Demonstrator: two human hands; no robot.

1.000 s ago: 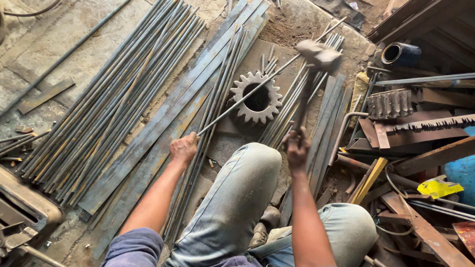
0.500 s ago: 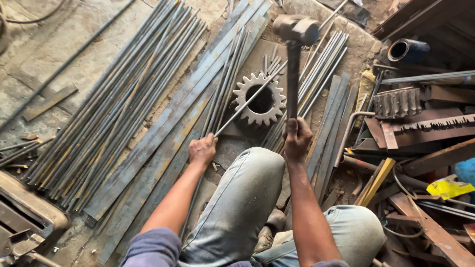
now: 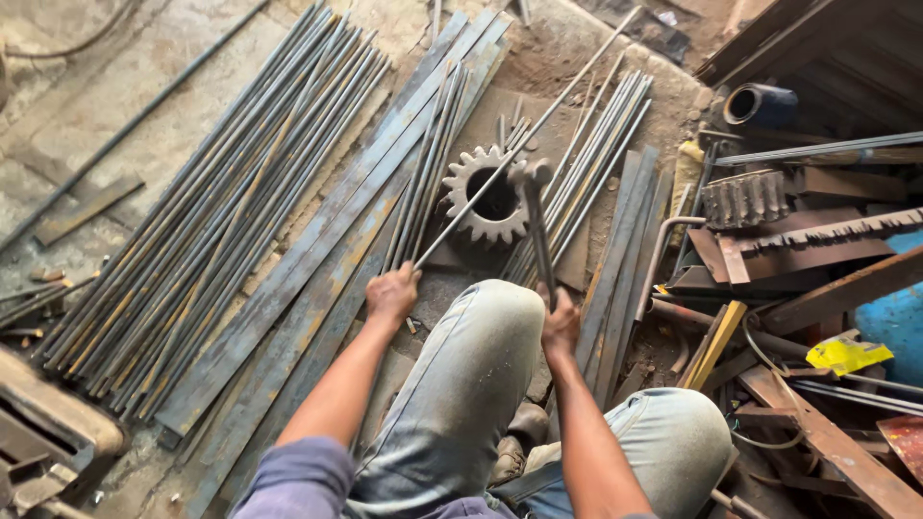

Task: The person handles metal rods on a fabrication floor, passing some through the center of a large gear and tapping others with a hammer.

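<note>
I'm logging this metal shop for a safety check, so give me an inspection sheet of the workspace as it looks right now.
Surface: dusty concrete floor, with a flat metal plate under the gear.
Job's things: thin steel rod lying across a toothed gear wheel; hammer with its head on the rod at the gear.
Clutter: bundles of long rods, flat steel bars, scrap angle iron, a second gear, a pipe end, a yellow scrap.
Hands: left hand grips the rod's near end; right hand grips the hammer handle.
Cables: a dark cable on the floor at top left.
Surroundings: the person's knees in jeans; other people, nothing seen.
</note>
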